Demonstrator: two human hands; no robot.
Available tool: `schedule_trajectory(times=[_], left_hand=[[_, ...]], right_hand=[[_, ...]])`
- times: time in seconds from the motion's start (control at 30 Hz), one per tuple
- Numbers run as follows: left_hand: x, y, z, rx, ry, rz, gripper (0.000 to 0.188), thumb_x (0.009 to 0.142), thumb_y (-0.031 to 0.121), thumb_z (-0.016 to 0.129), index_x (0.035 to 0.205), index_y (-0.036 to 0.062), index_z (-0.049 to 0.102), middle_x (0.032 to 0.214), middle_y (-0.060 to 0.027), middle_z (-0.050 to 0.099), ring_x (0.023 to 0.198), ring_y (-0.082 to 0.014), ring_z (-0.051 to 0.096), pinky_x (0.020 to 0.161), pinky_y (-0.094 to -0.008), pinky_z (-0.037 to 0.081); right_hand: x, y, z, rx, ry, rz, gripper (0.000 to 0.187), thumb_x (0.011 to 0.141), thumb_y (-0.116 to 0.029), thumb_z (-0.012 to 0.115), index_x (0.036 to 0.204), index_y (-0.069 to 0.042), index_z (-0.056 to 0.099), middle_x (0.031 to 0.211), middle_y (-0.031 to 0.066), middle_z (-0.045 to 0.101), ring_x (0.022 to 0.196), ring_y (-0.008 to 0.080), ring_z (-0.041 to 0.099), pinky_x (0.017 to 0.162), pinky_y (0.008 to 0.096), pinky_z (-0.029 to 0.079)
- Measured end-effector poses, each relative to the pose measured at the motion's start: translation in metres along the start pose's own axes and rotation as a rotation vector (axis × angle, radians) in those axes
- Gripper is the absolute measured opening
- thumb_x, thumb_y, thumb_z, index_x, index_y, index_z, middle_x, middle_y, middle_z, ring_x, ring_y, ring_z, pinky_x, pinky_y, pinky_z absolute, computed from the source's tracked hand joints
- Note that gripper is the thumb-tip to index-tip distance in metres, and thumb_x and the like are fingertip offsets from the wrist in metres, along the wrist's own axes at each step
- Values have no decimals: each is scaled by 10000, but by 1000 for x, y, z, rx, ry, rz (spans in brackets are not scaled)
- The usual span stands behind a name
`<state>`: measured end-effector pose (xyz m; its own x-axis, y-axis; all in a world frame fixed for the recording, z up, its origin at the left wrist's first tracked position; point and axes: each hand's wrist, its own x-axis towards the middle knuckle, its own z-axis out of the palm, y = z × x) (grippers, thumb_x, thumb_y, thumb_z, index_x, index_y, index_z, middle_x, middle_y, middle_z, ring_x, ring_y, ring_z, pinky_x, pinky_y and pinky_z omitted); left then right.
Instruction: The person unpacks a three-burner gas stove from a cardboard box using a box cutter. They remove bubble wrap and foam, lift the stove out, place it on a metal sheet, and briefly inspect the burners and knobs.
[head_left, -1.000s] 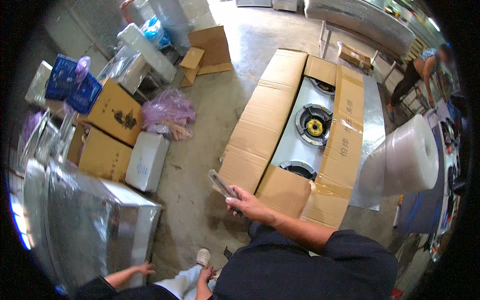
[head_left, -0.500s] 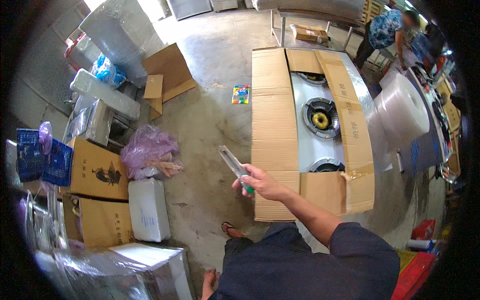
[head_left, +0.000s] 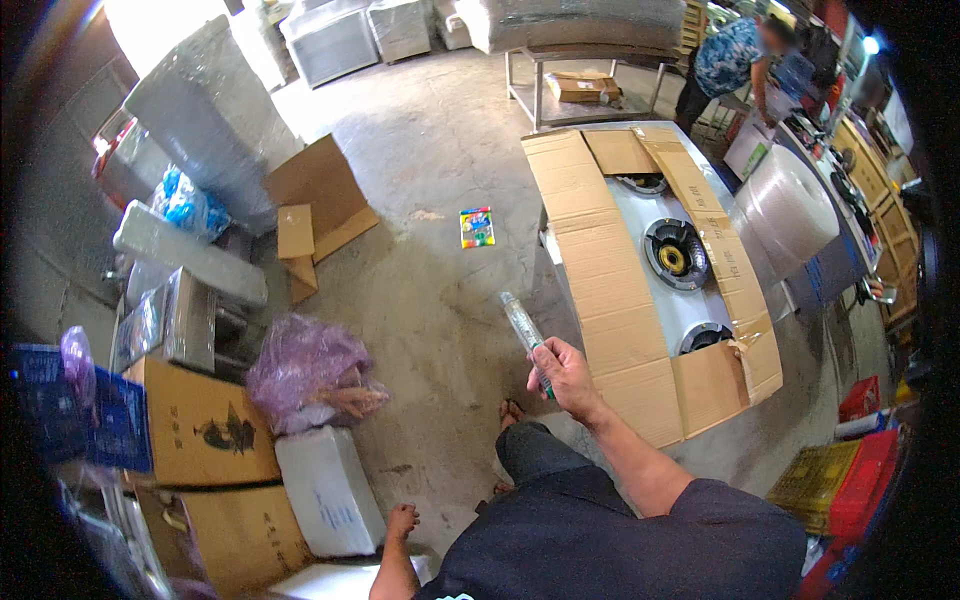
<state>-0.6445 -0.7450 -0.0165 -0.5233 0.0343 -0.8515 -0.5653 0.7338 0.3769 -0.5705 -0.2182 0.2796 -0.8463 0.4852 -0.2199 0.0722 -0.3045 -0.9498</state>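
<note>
My right hand (head_left: pixel 566 378) is closed around a slim, clear plastic tube-like item (head_left: pixel 522 322) with a green end. Its see-through part points forward and left, above the concrete floor; I cannot make out what kind of thing it is. Down by my left side hangs my left hand (head_left: pixel 403 520), its fingers loosely curled and no object visible in it. To the right of the held item lies a gas stove (head_left: pixel 658 228) with several burners, partly covered by brown cardboard sheets (head_left: pixel 600 290). A small colourful packet (head_left: pixel 477 228) lies on the floor ahead.
On the left stand cardboard boxes (head_left: pixel 210 425), a white wrapped block (head_left: pixel 328 490), a purple plastic bag (head_left: pixel 310 365) and a blue crate (head_left: pixel 80 410). A bent cardboard piece (head_left: pixel 325 195) lies farther off. At right are a bubble-wrap roll (head_left: pixel 790 205) and a bending person (head_left: pixel 728 58).
My view has shifted, and the stove now sits farther right. My right hand still holds the clear item, now pointing more upright. My left hand has come into view at the lower left.
</note>
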Motion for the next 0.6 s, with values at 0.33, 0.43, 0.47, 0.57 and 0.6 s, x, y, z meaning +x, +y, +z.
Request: schedule_trajectory(times=[0.33, 0.43, 0.47, 0.57, 0.6], left_hand=[[108, 212, -84, 266, -165, 38, 366, 1003, 335, 575, 1115, -8, 639, 960, -180, 727, 710, -252, 702, 579, -389, 542], [135, 284, -109, 318, -164, 51, 357, 1004, 331, 581, 1108, -5, 642, 948, -177, 724, 715, -256, 703, 586, -394, 544], [147, 308, -118, 337, -164, 57, 354, 1004, 330, 583, 1106, -4, 644, 943, -176, 723, 717, -257, 704, 589, -395, 544], [188, 392, -132, 396, -181, 109, 344, 1005, 326, 590, 1098, -1, 647, 930, -174, 721, 722, -261, 704, 596, -400, 546], [204, 422, -137, 427, -188, 130, 341, 1005, 325, 592, 1096, 0, 648, 926, -173, 720, 723, -263, 705, 598, -402, 547]], right_hand=[[213, -31, 10, 269, -52, -1, 292, 1041, -229, 496, 1253, -39, 557, 850, 62, 651, 685, 101, 569, 606, 262, 468], [290, -65, 13, 138, -76, -103, 270, 1053, -163, 516, 1285, -32, 473, 1014, 101, 691, 794, 130, 643, 729, 303, 537], [309, -73, 17, 168, -53, -96, 266, 1058, -160, 512, 1284, -29, 461, 1054, 107, 685, 814, 135, 647, 745, 308, 541], [377, -108, 15, 171, -4, -174, 280, 1076, -162, 507, 1294, -19, 406, 1200, 133, 650, 904, 159, 661, 802, 327, 560], [392, -115, 11, 177, 1, -213, 282, 1076, -175, 511, 1290, -20, 412, 1206, 134, 647, 916, 159, 663, 812, 328, 561]])
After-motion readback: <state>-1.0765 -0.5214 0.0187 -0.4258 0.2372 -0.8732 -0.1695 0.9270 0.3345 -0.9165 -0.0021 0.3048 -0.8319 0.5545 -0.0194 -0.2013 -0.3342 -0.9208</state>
